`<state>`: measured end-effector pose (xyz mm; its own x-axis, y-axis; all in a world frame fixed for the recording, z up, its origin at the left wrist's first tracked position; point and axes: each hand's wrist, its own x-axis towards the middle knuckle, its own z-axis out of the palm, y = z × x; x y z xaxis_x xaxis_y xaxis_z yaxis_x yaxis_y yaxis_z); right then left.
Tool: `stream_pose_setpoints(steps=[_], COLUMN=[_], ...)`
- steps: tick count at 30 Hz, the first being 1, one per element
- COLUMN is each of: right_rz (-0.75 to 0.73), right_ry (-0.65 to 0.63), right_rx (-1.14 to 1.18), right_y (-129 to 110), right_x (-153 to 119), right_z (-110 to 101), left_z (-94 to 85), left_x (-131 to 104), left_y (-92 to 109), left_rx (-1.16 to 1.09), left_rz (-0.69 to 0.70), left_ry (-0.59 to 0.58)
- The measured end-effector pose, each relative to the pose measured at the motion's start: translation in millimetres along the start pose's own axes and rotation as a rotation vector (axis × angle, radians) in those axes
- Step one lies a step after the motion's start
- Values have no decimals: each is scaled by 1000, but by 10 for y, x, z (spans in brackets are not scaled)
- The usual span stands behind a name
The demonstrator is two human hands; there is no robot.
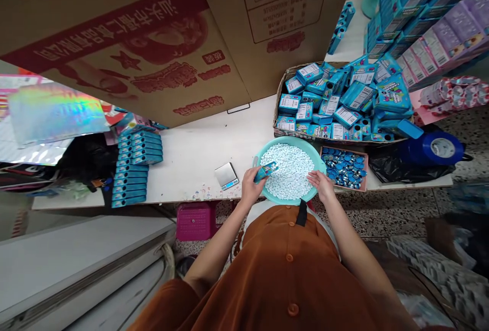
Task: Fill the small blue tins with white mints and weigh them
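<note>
A turquoise basin (320, 156) full of small white candies (290, 181) stands at the table's front edge, right before my body. My left hand (252, 184) is closed around a small blue candy box (266, 169), held tilted over the left part of the candies. At the basin's right side, my right hand (322, 184) has its fingers stretched out over the rim, tips by the candies. I see nothing held in it. Just right of the basin lies a shallow tray (365, 170) of blue and silver round caps (344, 165).
Behind the basin, a carton (280, 117) overflows with blue candy boxes (357, 95). A small scale (226, 174) lies to the left, past it stacked blue boxes (132, 178). A large cardboard box (160, 46) blocks the back. A blue tape roll (435, 150) sits far right.
</note>
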<state>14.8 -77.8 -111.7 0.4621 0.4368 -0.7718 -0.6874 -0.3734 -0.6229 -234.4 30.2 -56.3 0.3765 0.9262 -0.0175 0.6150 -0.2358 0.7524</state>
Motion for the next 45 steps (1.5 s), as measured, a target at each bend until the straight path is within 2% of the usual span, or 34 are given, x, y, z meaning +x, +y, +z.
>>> stream_pose_setpoints(steps=[9,15,17,21,23,25,27,29,33,35,40,45], right_rz=[29,15,14,19,33,35,20,0,-32,-41,-43,-63], right_ry=[-2,-15,-15,-17,-11,-2,12,37,65,82,148,189], right_rx=[-31,-60,-59,-50,-66,-87,-105,-114,-123,-137,-192,-197], right_y=[8,19,9,10,34,67,100,131,221,299,544,743], right_x=[-27,-1,5,26,43,52,38,-12,-197,-302,-523,-679], right_z=[61,94,103,101,95,99,124,172,315,388,531,645], left_z=[15,39,-3,-252,-457,-673,-849,-946,-936,-896,-875,-990], left_x=[-11,22,-9,-162,-261,-344,-390,-394,-303,-231,-80,-124], left_y=[164,225,152,-226,-517,-841,-1164,-1451,-1835,-1937,-2085,-2190], left_rx=[-571,-695,-666,-449,-252,-98,-39,-20,-29,-51,-3,70], left_rz=[-163,-116,-158,-322,-406,-488,-555,-582,-577,-557,-452,-316], left_ry=[-17,-42,23,336,476,542,529,487,417,370,147,106])
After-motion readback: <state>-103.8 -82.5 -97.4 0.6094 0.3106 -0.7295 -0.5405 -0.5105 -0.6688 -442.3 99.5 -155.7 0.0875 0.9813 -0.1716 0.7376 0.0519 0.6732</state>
